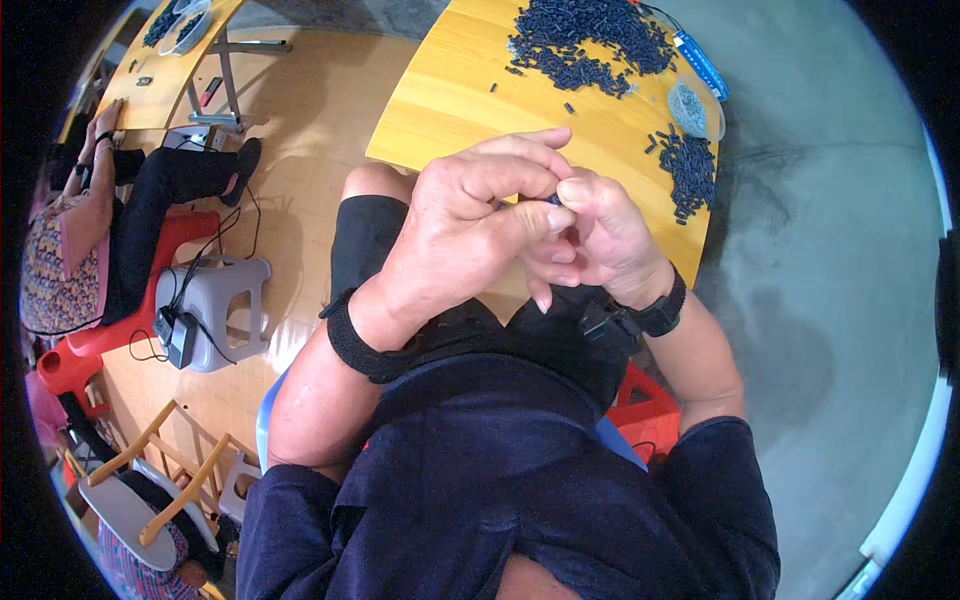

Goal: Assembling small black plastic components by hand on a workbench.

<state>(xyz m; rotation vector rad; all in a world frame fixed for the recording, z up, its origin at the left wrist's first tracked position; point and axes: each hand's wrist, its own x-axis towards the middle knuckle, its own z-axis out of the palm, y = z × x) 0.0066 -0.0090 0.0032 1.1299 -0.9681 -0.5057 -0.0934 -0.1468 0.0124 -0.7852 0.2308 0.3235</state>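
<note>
My left hand (465, 215) and my right hand (612, 225) meet above my lap, at the near edge of the yellow table (440, 100). Pinched between their fingertips is a small dark piece (554, 200), mostly covered by the fingers, so its exact shape is hidden. Both thumbs press close to it. Beyond my hands, a large heap of small black cylindrical parts (590, 40) is spread over the far part of the table. A smaller pile of such parts (690, 178) lies near the right edge, beside a clear container with small pale bits (688, 108).
A long blue-and-white object (702, 66) lies at the table's far right edge. At left, another person (75, 250) sits by a second table (165, 85). A grey stool (215, 310) and a wooden-framed chair (150, 490) stand on the floor. A red stool (645, 410) is beside me.
</note>
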